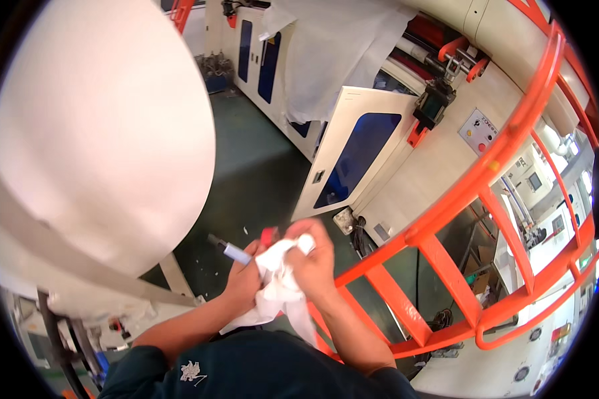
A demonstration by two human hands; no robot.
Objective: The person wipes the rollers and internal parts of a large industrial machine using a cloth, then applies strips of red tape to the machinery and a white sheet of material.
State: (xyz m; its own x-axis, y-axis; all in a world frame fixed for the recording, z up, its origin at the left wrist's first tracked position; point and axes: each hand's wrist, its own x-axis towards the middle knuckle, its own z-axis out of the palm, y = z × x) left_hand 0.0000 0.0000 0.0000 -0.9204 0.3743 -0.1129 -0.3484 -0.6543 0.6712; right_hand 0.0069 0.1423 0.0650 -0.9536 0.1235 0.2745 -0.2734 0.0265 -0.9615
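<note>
A crumpled white sheet (277, 292), thin like cloth or film, is bunched between my hands in front of my body, its loose ends hanging toward my waist. My left hand (241, 284) is closed on its left side. From that same hand a slim tool sticks out, with a pale grey body (235, 253) and a dark tip; its kind I cannot make out. My right hand (315, 266) is closed on the sheet's upper right part, fingers bent around a wad of it. Between the hands shows a small red thing (269, 236), too blurred to name.
A huge white roll (106, 126) stands close on my left. Orange-red railings and steps (446, 279) curve along my right. Ahead, a cream machine has an open door (356, 149) with a blue window, a draped white sheet (333, 53) and a button panel (479, 132). Scraps dot the green floor (246, 173).
</note>
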